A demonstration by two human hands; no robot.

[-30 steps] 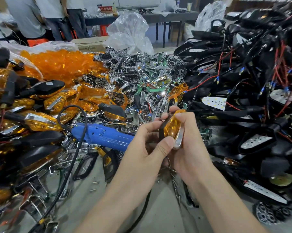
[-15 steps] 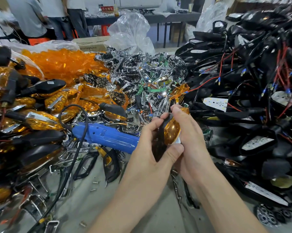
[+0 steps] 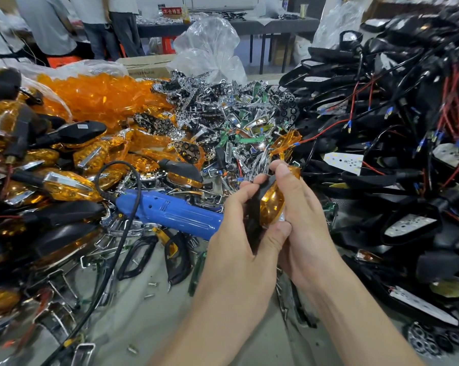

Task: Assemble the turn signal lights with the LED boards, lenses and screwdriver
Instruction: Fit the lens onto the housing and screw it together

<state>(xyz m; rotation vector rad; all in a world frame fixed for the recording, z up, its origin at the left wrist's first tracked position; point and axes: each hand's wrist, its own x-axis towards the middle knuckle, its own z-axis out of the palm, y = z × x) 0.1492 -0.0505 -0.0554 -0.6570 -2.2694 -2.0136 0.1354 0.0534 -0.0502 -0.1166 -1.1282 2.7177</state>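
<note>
Holding the turn signal light [image 3: 272, 207] in front of you above the surface [image 3: 149, 313], you have its long axis nearly upright, the top end tipped away and a little to the right. Its orange lens faces you and the black shell [image 3: 254, 207] shows along the left edge. Your left hand [image 3: 236, 241] curls round the shell side, thumb pressed against the lower end of the lens. Your right hand [image 3: 305, 228] wraps the other side, one fingertip hooked over the top end. Both hands pinch the light between them.

The lens looks seated, so I judge that driving the screw comes next, and that turns on the blue screwdriver [image 3: 170, 213]. It lies to your left, touching or just behind your left knuckles. Its long axis runs left to right and slightly toward you. The cord [image 3: 112, 260] leaves the far left end, so the working end should point at your hands, though your left hand hides it. Your left hand is much the nearer; your right would have to cross over the light. Loose screws [image 3: 152, 284] lie on the surface below the tool.
</note>
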